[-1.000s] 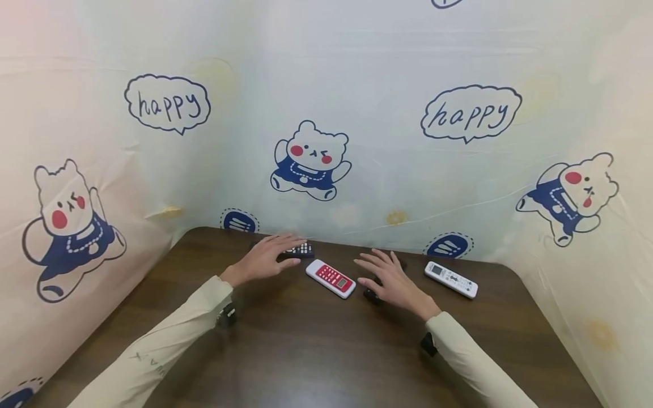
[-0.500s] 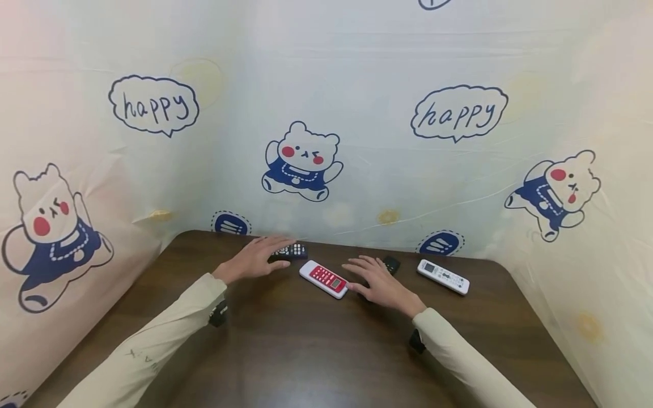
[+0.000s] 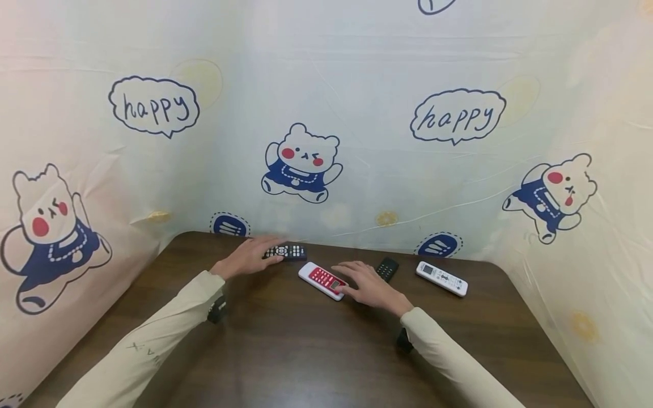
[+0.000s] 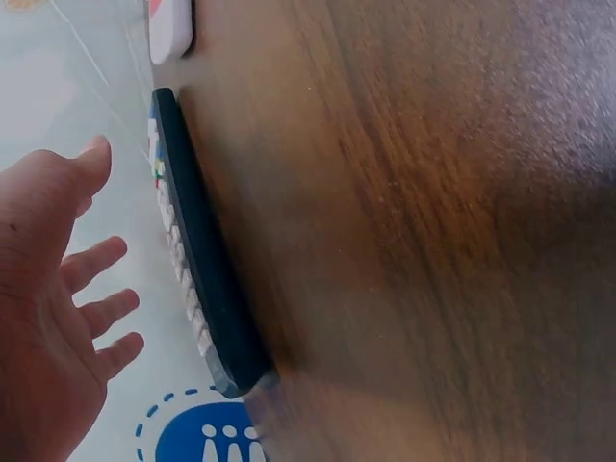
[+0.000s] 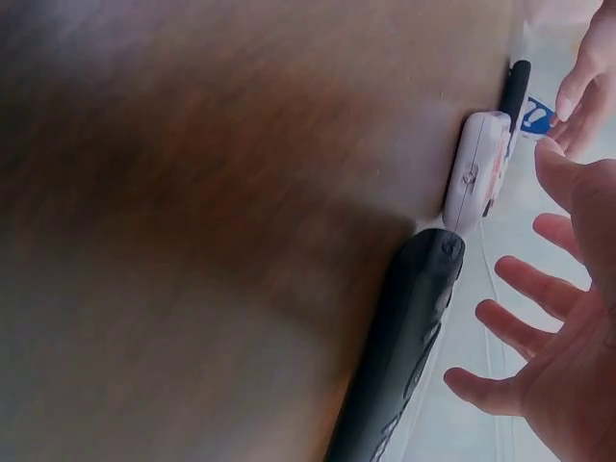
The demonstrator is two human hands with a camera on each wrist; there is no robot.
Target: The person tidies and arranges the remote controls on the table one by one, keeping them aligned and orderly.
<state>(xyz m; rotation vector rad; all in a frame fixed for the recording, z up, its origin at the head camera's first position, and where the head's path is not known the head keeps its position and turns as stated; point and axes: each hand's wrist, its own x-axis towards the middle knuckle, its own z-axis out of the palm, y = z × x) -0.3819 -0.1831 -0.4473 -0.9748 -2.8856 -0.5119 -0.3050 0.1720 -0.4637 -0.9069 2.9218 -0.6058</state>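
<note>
My left hand [image 3: 247,258] hovers with relaxed fingers over the left end of a black remote control [image 3: 293,252] near the table's back edge. In the left wrist view a gap separates this hand [image 4: 48,260] from the black remote [image 4: 207,260]. A white remote with a red keypad face [image 3: 320,279] lies slantwise in the middle. Above its right end and a second black remote [image 3: 389,268] is my right hand [image 3: 371,286], partly covering both in the head view. The right wrist view shows its fingers spread, apart from the nearer black remote [image 5: 399,356].
A white remote control with a small grey screen [image 3: 441,278] lies farther right. All the remotes rest on a dark brown wooden table [image 3: 296,345]. Printed cloth [image 3: 377,113] hangs behind the table and along both sides.
My right hand has moved left from over the second black remote, uncovering more of it, toward the red-faced one. The left hand has drawn slightly left, showing more of its black remote.
</note>
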